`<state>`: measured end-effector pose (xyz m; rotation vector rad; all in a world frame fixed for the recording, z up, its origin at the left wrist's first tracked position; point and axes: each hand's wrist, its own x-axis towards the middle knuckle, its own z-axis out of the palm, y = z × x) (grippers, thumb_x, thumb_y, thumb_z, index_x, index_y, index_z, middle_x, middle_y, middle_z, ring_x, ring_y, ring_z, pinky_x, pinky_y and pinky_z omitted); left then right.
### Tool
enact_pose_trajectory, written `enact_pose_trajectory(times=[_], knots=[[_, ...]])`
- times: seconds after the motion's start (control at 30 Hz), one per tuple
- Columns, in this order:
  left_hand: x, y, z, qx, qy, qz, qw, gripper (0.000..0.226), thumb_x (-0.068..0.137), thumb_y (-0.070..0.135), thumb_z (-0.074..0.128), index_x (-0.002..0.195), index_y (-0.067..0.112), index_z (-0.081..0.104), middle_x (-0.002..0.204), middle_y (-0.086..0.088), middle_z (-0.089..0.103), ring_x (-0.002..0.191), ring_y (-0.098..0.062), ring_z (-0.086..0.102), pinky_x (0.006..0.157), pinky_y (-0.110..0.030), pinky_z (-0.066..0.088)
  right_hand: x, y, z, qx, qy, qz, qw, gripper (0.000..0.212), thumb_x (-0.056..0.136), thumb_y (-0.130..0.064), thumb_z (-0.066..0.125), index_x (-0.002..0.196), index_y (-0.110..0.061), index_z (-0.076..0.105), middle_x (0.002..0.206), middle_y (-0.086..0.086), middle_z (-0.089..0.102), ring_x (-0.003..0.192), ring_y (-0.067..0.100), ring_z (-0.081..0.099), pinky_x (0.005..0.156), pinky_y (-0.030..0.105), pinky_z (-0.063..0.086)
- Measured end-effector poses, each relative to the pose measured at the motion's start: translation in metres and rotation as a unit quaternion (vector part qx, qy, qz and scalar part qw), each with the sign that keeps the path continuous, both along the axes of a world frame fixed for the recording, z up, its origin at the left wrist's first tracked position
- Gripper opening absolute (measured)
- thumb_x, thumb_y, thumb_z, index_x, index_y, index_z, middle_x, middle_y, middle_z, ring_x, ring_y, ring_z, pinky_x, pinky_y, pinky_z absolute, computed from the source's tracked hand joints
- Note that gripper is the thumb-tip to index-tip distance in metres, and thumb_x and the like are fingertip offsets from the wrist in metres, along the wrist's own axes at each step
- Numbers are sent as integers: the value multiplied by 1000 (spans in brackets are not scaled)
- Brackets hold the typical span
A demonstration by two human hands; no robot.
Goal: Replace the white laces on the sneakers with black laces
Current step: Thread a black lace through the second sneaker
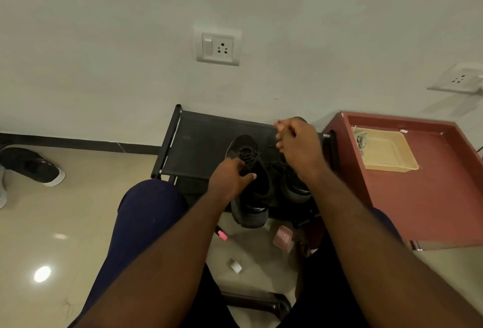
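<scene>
The left hand (231, 180) reaches forward, fingers curled on the left sneaker (251, 204) at its laced throat. The right hand (299, 146) is raised farther off, fingertips bunched, pinching a black lace (266, 147) that is blurred. Its forearm hides part of the right sneaker (295, 189). Both black sneakers sit on a black rack (203, 139) - a red cabinet (431, 197) stands to the right.

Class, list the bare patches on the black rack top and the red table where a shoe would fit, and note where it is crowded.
Free: the rack top's left half, between its left rail and the sneakers; the red table nearer than the beige tray. Crowded: the rack's right half, with left hand and right hand.
</scene>
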<state>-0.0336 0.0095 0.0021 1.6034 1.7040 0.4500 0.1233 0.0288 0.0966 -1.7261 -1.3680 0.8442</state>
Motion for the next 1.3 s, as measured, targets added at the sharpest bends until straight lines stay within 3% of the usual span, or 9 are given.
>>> enact_pose_trajectory(times=[0.13, 0.23, 0.37, 0.47, 0.57, 0.73, 0.87, 1.13, 1.3], knots=[[12, 2, -9, 47, 46, 5, 998, 30, 87, 37, 71, 108, 15, 69, 105, -5, 68, 96, -22, 64, 81, -37, 53, -10, -22, -56, -142, -73, 59, 985, 17, 100, -10, 53, 105, -9, 70, 87, 6, 71, 63, 13, 62, 60, 27, 52], [13, 5, -7, 51, 27, 35, 998, 16, 88, 29, 68, 93, 13, 71, 92, -5, 70, 87, -22, 65, 75, -34, 51, -13, -29, -75, -156, -149, 47, 975, 13, 96, -17, 60, 85, -20, 68, 82, 3, 73, 71, 17, 69, 71, 37, 59], [6, 12, -9, 3, -8, 47, 999, 23, 90, 20, 64, 74, 5, 70, 72, -11, 67, 71, -27, 64, 66, -36, 52, -20, -28, -78, -151, -184, 35, 971, 18, 92, -23, 61, 75, -24, 66, 81, 0, 72, 80, 22, 69, 78, 43, 58], [0, 16, -18, -42, -100, 107, 988, 23, 88, 16, 69, 77, -4, 69, 67, -11, 63, 61, -23, 57, 61, -34, 48, -25, -27, -76, -148, -207, 17, 967, 16, 91, -26, 59, 78, -23, 68, 86, 0, 72, 83, 23, 68, 76, 40, 57], [-3, 16, -21, -69, -162, 131, 976, 17, 90, 11, 68, 86, -5, 71, 73, -12, 62, 68, -17, 56, 61, -29, 46, -31, -27, -79, -147, -225, 5, 963, 17, 93, -26, 58, 81, -22, 70, 88, 1, 73, 84, 24, 67, 74, 37, 56], [-5, 15, -17, -92, -226, 135, 960, 11, 91, 4, 65, 85, 8, 73, 88, -13, 73, 81, -19, 68, 68, -26, 55, -38, -27, -79, -137, -262, 15, 955, 19, 96, -27, 56, 88, -22, 72, 90, 3, 73, 85, 25, 68, 70, 35, 54], [-5, 15, -19, -92, -240, 132, 957, 19, 91, 2, 65, 83, 18, 71, 89, -11, 73, 87, -22, 71, 79, -34, 59, -40, -26, -78, -121, -287, 34, 950, 23, 97, -26, 53, 90, -19, 74, 90, 4, 73, 84, 27, 67, 68, 35, 53], [-5, 14, -14, -89, -245, 128, 957, 12, 91, 3, 65, 96, 11, 73, 88, -5, 72, 79, -11, 69, 63, -19, 54, -41, -22, -76, -111, -282, 43, 952, 21, 96, -27, 54, 93, -21, 74, 90, 1, 72, 81, 23, 65, 67, 33, 50], [-5, 15, -16, -65, -219, 112, 967, 14, 90, 7, 69, 102, 11, 74, 92, -5, 73, 83, -11, 68, 68, -20, 54, -47, -19, -74, -121, -325, 61, 936, 23, 98, -27, 52, 92, -18, 72, 91, 4, 71, 83, 26, 66, 70, 37, 53]])
